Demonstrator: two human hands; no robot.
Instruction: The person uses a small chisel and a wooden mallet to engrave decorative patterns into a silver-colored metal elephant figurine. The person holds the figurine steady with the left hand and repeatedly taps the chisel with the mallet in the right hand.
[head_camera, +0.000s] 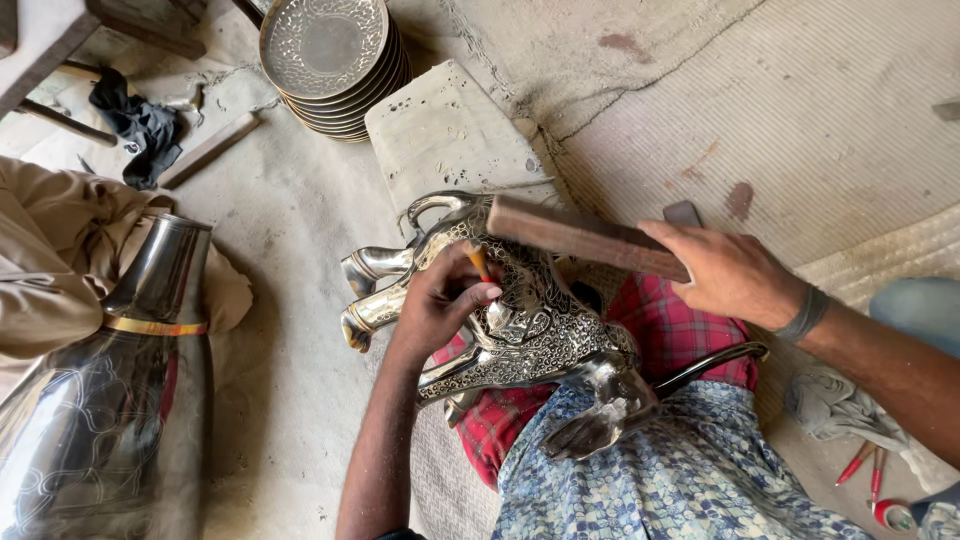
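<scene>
An engraved silver metal animal figure (530, 320) lies on its side across my lap, its legs pointing left. My left hand (435, 300) rests on the figure's body and pinches a small orange-tipped chisel (480, 262) against the engraved surface. My right hand (730, 272) grips one end of a dark wooden bar (580, 235), held level above the figure and the chisel. A red checked cloth (680, 330) lies under the figure.
A stack of engraved metal plates (330, 60) sits at the top beside a pale stone block (450, 135). A large shiny metal vase (110, 400) lies at the left next to another person's tan clothing. Red-handled tools (865, 465) lie at the lower right.
</scene>
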